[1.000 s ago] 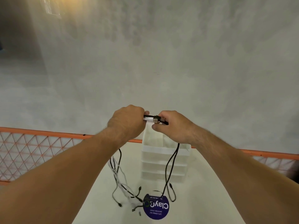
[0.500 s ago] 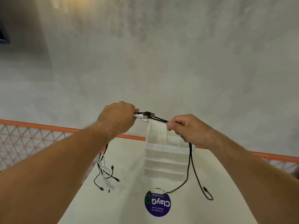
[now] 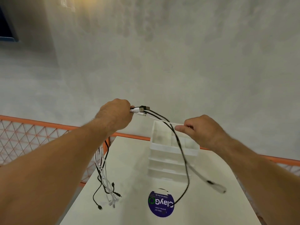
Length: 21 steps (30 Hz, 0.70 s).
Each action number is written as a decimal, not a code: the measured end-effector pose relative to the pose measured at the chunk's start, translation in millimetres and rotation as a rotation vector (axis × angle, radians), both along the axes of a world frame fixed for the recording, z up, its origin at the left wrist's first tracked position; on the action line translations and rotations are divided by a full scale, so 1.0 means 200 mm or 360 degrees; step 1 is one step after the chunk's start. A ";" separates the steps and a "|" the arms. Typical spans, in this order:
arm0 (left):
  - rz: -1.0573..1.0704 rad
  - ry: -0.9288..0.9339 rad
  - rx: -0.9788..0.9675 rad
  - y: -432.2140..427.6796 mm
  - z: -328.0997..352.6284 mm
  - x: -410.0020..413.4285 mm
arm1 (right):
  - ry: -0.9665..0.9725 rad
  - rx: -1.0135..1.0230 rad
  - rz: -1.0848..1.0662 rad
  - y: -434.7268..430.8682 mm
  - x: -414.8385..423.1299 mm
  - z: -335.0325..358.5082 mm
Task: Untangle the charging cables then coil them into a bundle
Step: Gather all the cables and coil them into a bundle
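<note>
- Round blue sticker [image 3: 161,203] with white lettering lies flat on the white table [image 3: 133,159], nearest the viewer; one black cable loop crosses its right edge.
- Loose ends of the black and white charging cables [image 3: 103,172] dangle over the table's left edge, plugs resting on the surface left of the sticker.
- One black cable [image 3: 181,153] sags between the hands; its far end trails blurred to the right, above the table.
- Left hand [image 3: 116,116] fisted tight around the cable bunch, USB plugs sticking out just right of the knuckles.
- Right hand [image 3: 202,131] pinches a strand between thumb and forefinger, remaining fingers curled.
- Translucent white plastic drawer organiser [image 3: 172,159] stands mid-table, below the hands.
- Orange mesh railing [image 3: 32,135] borders the table's far and left sides.
- Bare grey concrete wall [image 3: 162,54] beyond; open air around both hands.
</note>
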<state>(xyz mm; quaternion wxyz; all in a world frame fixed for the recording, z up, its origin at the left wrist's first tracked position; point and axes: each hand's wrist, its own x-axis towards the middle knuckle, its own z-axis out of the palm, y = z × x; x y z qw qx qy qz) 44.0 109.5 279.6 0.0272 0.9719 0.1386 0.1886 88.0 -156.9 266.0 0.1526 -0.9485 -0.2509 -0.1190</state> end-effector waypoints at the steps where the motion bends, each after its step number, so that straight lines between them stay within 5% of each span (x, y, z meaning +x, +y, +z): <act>1: 0.0003 0.0000 -0.0001 0.00 0.00 0.00 | -0.0026 -0.0063 -0.0015 0.00 0.00 0.00; 11: -0.0015 0.0023 -0.0006 0.00 -0.02 -0.01 | 0.0158 0.0025 0.0025 0.00 0.01 -0.04; 17: -0.0077 0.0018 0.0091 -0.06 0.00 -0.04 | 0.0619 0.0129 0.0064 0.01 0.02 -0.07; 21: -0.0174 0.0096 0.0268 -0.17 0.00 -0.04 | 0.0798 0.0488 0.0237 0.12 -0.04 -0.02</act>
